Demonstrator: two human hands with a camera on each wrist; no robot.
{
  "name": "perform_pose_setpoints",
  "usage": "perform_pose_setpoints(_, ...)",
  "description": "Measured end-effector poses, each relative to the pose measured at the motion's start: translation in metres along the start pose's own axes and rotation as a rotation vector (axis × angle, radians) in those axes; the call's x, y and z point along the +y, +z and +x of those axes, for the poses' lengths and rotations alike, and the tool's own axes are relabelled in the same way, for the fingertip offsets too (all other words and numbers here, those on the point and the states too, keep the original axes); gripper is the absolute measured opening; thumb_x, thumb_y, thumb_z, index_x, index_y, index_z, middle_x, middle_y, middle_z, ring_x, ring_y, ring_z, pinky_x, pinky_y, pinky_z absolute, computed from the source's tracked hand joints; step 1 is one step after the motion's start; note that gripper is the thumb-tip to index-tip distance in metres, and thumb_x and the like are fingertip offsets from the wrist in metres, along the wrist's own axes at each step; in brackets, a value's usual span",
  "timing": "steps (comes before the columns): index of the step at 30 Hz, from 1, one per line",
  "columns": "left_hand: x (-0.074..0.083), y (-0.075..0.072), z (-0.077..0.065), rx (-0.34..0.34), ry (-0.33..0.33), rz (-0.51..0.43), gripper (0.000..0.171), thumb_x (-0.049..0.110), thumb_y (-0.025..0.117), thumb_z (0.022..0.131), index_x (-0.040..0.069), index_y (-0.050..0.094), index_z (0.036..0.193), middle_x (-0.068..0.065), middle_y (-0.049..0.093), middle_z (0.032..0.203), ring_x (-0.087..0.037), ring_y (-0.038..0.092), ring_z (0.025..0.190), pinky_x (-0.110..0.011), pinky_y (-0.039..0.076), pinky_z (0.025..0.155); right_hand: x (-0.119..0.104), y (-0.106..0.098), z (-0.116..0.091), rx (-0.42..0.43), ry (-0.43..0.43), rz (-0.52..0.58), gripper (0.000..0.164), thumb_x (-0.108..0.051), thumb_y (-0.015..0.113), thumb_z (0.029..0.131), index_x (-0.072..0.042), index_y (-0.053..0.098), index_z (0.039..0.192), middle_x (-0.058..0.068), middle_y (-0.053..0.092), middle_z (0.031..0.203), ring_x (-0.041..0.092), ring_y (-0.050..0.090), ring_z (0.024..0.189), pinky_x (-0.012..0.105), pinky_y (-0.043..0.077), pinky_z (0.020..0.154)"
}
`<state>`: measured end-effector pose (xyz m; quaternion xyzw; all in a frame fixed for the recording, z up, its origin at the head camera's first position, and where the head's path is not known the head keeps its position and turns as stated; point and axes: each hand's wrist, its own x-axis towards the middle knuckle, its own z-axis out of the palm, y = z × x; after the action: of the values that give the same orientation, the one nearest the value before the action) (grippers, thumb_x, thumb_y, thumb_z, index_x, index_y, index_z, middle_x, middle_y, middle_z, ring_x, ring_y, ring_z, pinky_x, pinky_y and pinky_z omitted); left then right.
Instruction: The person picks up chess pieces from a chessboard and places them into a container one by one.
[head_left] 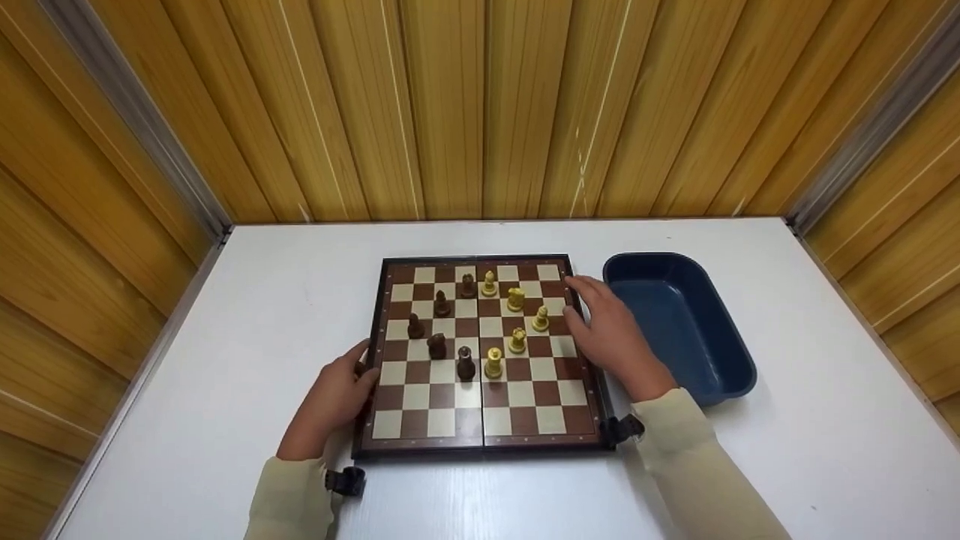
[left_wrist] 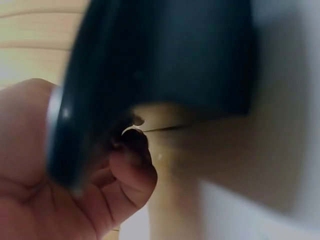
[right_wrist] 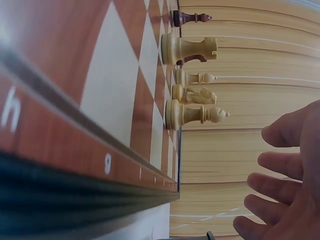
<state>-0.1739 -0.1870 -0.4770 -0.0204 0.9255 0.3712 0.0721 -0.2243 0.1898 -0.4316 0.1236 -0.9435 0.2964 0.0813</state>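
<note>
A chessboard (head_left: 442, 427) with brown and cream squares lies on the table, several dark chess pieces (head_left: 437, 346) on its left half and several pale yellow ones (head_left: 517, 340) on its right. My left hand (head_left: 334, 390) holds the board's left edge, its fingers curled in against the side; the fingertips (left_wrist: 132, 170) are shaded and partly hidden in the left wrist view. Beside the right edge, my right hand (head_left: 611, 334) reaches with spread, relaxed fingers, holding nothing. In the right wrist view a yellow bishop (right_wrist: 192, 115) and a rook (right_wrist: 192, 49) stand upright.
Just right of my right hand sits a blue plastic basin (head_left: 731, 360), partly behind the forearm. The white table (head_left: 187, 360) surrounds the board, and wood-patterned panels (head_left: 480, 112) enclose its back and sides.
</note>
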Motion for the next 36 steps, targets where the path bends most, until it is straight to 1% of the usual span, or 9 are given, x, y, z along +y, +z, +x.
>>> perform_pose_setpoints(4,-0.01,0.0,-0.003,-0.009,-0.017,-0.082,0.054,0.016,0.054,0.099,0.007,0.036,0.149,-0.012,0.062,0.099,-0.015,0.059,0.076,-0.028,0.05,0.062,-0.002,0.006,0.0,-0.022,0.011,0.044,0.046,-0.023,0.053,0.099,-0.008,0.048,0.142,0.017,0.044,0.147,0.038,0.041,0.136,0.056,0.035,0.11)
perform_pose_setpoints(7,-0.017,0.001,-0.002,-0.027,-0.019,-0.158,0.055,0.016,0.056,0.098,0.01,0.037,0.149,-0.011,0.06,0.099,-0.016,0.058,0.076,-0.027,0.049,0.062,-0.003,0.009,0.0,-0.041,0.031,0.078,0.044,-0.023,0.052,0.099,-0.01,0.049,0.141,0.015,0.046,0.146,0.036,0.042,0.136,0.055,0.036,0.11)
perform_pose_setpoints(13,-0.027,0.006,0.006,-0.084,0.009,-0.363,0.056,0.017,0.059,0.097,0.014,0.038,0.149,-0.009,0.058,0.094,-0.016,0.054,0.074,-0.027,0.047,0.063,-0.002,0.007,0.002,-0.067,0.062,0.14,0.043,-0.023,0.052,0.1,-0.013,0.05,0.141,0.014,0.05,0.142,0.035,0.05,0.127,0.054,0.042,0.103)
perform_pose_setpoints(16,-0.028,0.007,0.012,-0.122,0.017,-0.465,0.056,0.015,0.06,0.096,0.015,0.039,0.148,-0.008,0.058,0.09,-0.016,0.055,0.07,-0.029,0.05,0.061,-0.002,0.006,0.004,-0.096,0.081,0.196,0.043,-0.023,0.053,0.1,-0.015,0.049,0.142,0.015,0.05,0.143,0.034,0.051,0.127,0.053,0.043,0.103)
perform_pose_setpoints(19,-0.027,0.006,0.018,-0.157,0.03,-0.532,0.056,0.014,0.059,0.096,0.016,0.039,0.148,-0.008,0.058,0.09,-0.015,0.057,0.067,-0.029,0.052,0.059,0.0,0.004,0.006,-0.114,0.091,0.231,0.043,-0.022,0.053,0.1,-0.015,0.048,0.142,0.015,0.049,0.144,0.035,0.05,0.129,0.053,0.043,0.105)
perform_pose_setpoints(23,-0.025,0.004,0.024,-0.164,0.058,-0.553,0.056,0.014,0.059,0.097,0.016,0.039,0.148,-0.007,0.058,0.089,-0.015,0.057,0.066,-0.029,0.052,0.058,0.001,0.002,0.01,-0.115,0.087,0.246,0.042,-0.02,0.054,0.1,-0.014,0.049,0.141,0.016,0.05,0.143,0.035,0.05,0.129,0.052,0.043,0.105)
perform_pose_setpoints(25,-0.025,0.002,0.024,-0.173,0.058,-0.571,0.056,0.014,0.059,0.097,0.017,0.039,0.149,-0.007,0.058,0.089,-0.015,0.057,0.065,-0.03,0.053,0.057,0.001,0.003,0.013,-0.116,0.084,0.259,0.042,-0.019,0.055,0.099,-0.014,0.05,0.14,0.015,0.051,0.142,0.034,0.051,0.128,0.051,0.045,0.104)
perform_pose_setpoints(32,-0.037,-0.002,0.014,-0.176,0.047,-0.608,0.056,0.011,0.057,0.097,0.016,0.037,0.149,-0.007,0.057,0.087,-0.015,0.058,0.063,-0.032,0.055,0.052,0.004,0.023,0.017,-0.178,0.067,0.317,0.04,-0.016,0.059,0.096,-0.01,0.055,0.135,0.015,0.056,0.136,0.03,0.058,0.119,0.047,0.05,0.097)
perform_pose_setpoints(36,-0.041,-0.003,0.013,-0.194,0.028,-0.627,0.058,0.01,0.057,0.097,0.017,0.035,0.15,-0.008,0.057,0.087,-0.016,0.059,0.063,-0.035,0.056,0.052,0.005,0.03,0.019,-0.176,0.076,0.347,0.035,-0.011,0.06,0.095,-0.006,0.059,0.13,0.015,0.062,0.126,0.029,0.063,0.11,0.044,0.05,0.092)
